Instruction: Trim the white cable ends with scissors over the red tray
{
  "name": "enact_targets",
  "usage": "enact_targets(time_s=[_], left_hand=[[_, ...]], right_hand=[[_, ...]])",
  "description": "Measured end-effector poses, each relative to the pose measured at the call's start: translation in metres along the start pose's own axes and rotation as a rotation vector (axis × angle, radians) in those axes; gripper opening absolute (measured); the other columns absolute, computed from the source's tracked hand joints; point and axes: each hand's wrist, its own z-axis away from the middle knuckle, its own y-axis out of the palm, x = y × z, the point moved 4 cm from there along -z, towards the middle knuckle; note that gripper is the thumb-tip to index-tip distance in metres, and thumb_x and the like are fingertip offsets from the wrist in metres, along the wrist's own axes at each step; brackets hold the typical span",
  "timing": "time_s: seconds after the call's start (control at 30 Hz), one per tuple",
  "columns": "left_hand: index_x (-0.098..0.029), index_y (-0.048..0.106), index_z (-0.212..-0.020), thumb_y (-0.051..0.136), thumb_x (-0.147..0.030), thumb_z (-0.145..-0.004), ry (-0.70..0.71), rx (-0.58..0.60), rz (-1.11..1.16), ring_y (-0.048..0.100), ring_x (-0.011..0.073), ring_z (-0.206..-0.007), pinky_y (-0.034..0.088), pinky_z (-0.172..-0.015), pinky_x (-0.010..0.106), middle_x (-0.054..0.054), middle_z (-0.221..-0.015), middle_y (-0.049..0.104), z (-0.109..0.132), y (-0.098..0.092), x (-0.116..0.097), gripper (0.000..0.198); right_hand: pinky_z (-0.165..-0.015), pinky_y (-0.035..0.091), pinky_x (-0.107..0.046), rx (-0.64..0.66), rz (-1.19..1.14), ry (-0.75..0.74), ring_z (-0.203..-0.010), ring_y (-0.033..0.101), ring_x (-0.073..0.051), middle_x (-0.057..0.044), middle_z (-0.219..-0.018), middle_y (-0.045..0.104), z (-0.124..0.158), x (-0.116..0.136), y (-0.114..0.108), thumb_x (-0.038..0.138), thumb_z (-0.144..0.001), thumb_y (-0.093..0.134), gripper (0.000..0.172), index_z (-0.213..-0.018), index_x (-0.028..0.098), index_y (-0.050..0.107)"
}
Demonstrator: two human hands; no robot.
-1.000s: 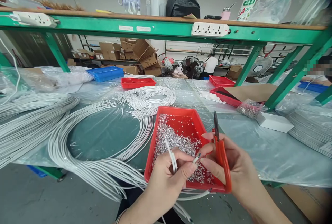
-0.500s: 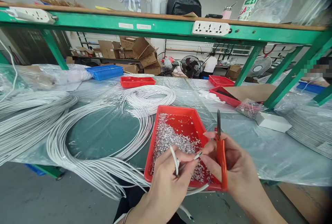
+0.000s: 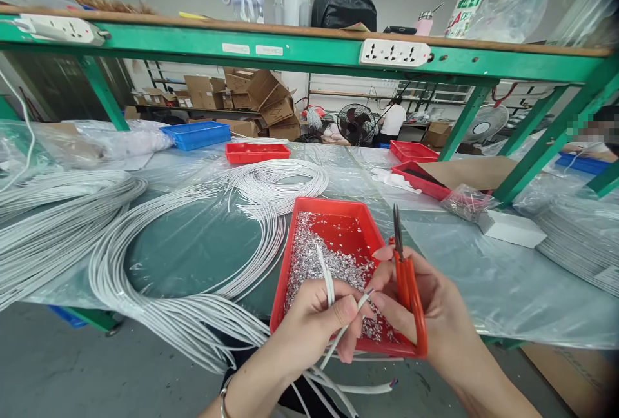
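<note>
Pinching cable, fingers curled

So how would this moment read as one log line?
left hand: pinches thin white cable | right hand: holds orange-handled snips | below: red plastic tray of silver bits

A small factory assembly workshop, going by the green steel workbench frame with mounted power strips. Coils of white cable and red parts trays across plastic-covered tables; stacked cardboard boxes and fans behind.
</note>
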Motion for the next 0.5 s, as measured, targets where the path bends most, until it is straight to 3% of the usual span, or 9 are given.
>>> enact_targets(time_s=[0.13,0.27,0.33,0.4,0.5], left_hand=[[-0.006,0.056,-0.080,0.052,-0.030,-0.085,0.048,0.034,0.074,0.044,0.0016,-0.040,0.029,-0.039,0.011,0.001,-0.057,0.047,-0.001,-0.003,0.001,0.025],[-0.006,0.055,-0.078,0.052,-0.032,-0.085,0.040,-0.041,0.071,0.042,0.0014,-0.039,0.027,-0.038,0.012,0.001,-0.057,0.045,0.000,-0.005,-0.001,0.027],[-0.006,0.054,-0.079,0.054,-0.038,-0.083,-0.017,-0.112,0.040,0.041,0.0019,-0.037,0.028,-0.039,0.014,0.000,-0.057,0.045,0.000,-0.007,0.002,0.033],[-0.006,0.056,-0.083,0.055,-0.043,-0.080,-0.044,-0.241,-0.133,0.044,0.0030,-0.042,0.033,-0.044,0.016,0.001,-0.060,0.048,-0.001,-0.012,0.004,0.037],[-0.010,0.062,-0.090,0.056,-0.041,-0.080,0.039,-0.421,-0.548,0.048,0.0054,-0.063,0.037,-0.059,0.017,0.005,-0.074,0.054,-0.001,-0.019,0.004,0.033]], right_hand=[[-0.059,0.046,-0.018,-0.017,0.065,0.050,-0.062,0.052,-0.006,0.000,-0.081,0.050,-0.007,-0.002,-0.001,0.020,-0.079,0.059,0.033,-0.104,0.021,0.038],[-0.058,0.045,-0.014,-0.203,0.280,0.021,-0.066,0.052,-0.007,-0.003,-0.078,0.052,-0.019,-0.011,-0.015,0.021,-0.074,0.060,0.036,-0.103,0.014,0.040],[-0.064,0.046,-0.017,-0.201,0.379,0.029,-0.070,0.054,-0.009,-0.003,-0.079,0.054,-0.025,-0.022,-0.022,0.021,-0.075,0.057,0.032,-0.102,0.014,0.041],[-0.069,0.046,-0.025,-0.168,0.485,0.078,-0.076,0.056,-0.014,-0.004,-0.083,0.055,-0.030,-0.033,-0.031,0.023,-0.078,0.051,0.028,-0.104,0.016,0.043],[-0.069,0.043,-0.034,-0.246,0.703,0.118,-0.074,0.056,-0.019,-0.004,-0.086,0.055,-0.030,-0.035,-0.048,0.021,-0.076,0.050,0.036,-0.111,0.018,0.040]])
